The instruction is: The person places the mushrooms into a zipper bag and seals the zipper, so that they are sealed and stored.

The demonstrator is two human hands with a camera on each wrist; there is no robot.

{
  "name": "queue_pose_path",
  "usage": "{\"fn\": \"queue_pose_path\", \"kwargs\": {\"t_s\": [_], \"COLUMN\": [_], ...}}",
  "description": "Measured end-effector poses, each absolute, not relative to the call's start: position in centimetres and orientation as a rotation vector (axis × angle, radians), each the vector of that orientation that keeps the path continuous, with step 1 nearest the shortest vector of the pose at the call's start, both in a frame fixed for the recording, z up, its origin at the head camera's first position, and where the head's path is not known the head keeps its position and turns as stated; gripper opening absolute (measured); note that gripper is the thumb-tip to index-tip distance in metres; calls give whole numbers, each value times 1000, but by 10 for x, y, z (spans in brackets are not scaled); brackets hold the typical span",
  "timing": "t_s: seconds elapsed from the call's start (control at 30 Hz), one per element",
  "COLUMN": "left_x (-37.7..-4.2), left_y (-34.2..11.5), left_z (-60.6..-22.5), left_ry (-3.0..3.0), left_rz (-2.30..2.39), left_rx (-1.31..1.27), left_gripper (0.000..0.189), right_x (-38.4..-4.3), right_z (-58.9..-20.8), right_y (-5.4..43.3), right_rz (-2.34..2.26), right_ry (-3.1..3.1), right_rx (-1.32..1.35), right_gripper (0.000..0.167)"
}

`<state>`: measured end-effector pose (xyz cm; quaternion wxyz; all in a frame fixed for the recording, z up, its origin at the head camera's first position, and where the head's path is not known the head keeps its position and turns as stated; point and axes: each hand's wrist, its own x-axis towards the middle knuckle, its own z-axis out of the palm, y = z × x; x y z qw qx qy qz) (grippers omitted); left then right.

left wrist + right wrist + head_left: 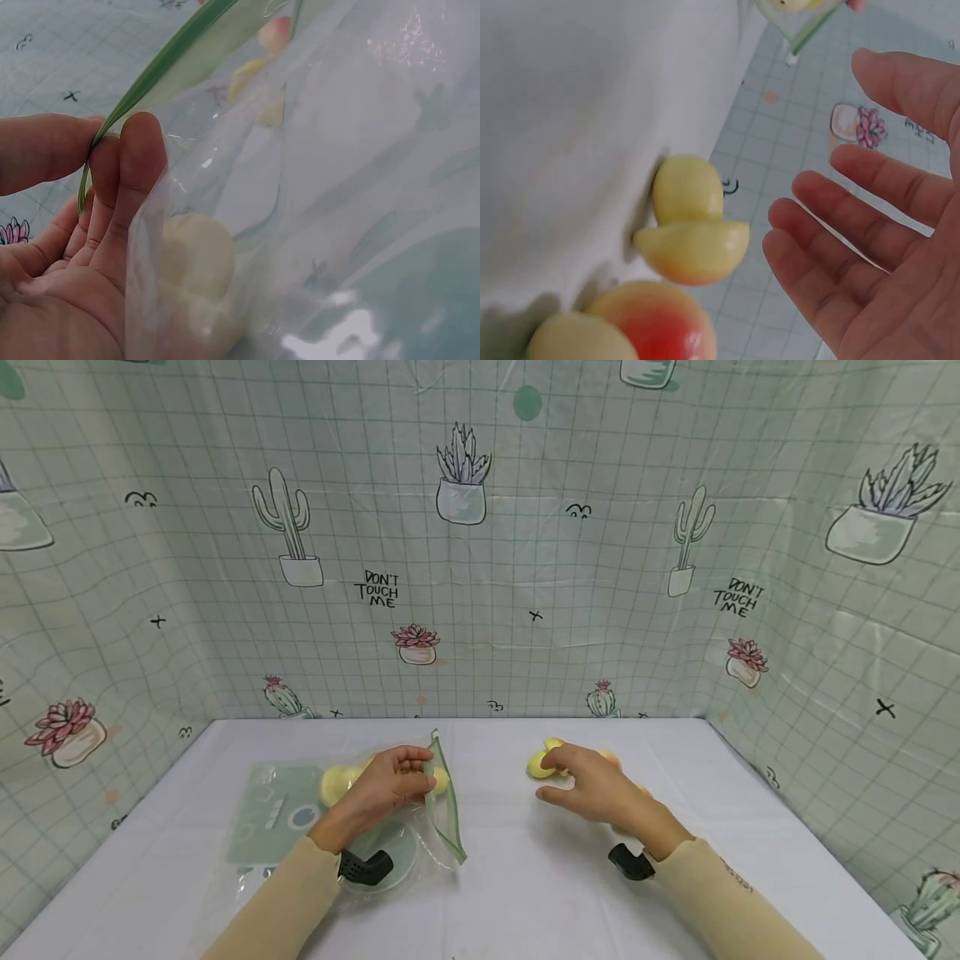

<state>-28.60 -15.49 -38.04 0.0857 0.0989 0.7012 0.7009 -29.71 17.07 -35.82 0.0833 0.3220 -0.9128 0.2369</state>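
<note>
My left hand [384,787] pinches the green zip edge [450,814] of a clear plastic zip bag [345,142] between thumb and fingers, holding the mouth up and parted. Inside the bag lie several yellowish round fruits [332,787]. To the right, my right hand [600,787] hovers with fingers spread and slightly bent, nothing in its grasp. Close to its fingertips is a yellow fruit [688,189] against a second yellow fruit [694,253] with a pointed end. A red-and-yellow fruit [671,322] and a pale round fruit [581,341] sit beside them, partly hidden by the hand in the head view.
The bag lies on a white-covered table [502,893], its green printed panel [273,814] toward the left. A patterned curtain [525,568] with cactus drawings encloses the back and sides. Black wrist devices [366,867] sit under both wrists.
</note>
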Motion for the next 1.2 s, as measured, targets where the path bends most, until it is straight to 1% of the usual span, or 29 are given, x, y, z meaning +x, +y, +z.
{"fn": "queue_pose_path", "kwargs": {"t_s": [0.53, 0.77, 1.2], "left_x": [-286, -287, -289], "left_y": [-154, -155, -156], "left_z": [-380, -381, -382], "left_ry": [2091, 2086, 2091], "left_rz": [2079, 2082, 2077], "left_rx": [302, 320, 319], "left_gripper": [49, 51, 51], "right_x": [-284, -281, -278], "right_z": [-369, -375, -386], "right_y": [211, 223, 241], "right_rz": [599, 603, 575], "right_ry": [-2709, -2696, -2622], "right_rx": [860, 805, 807], "right_gripper": [39, 51, 45]}}
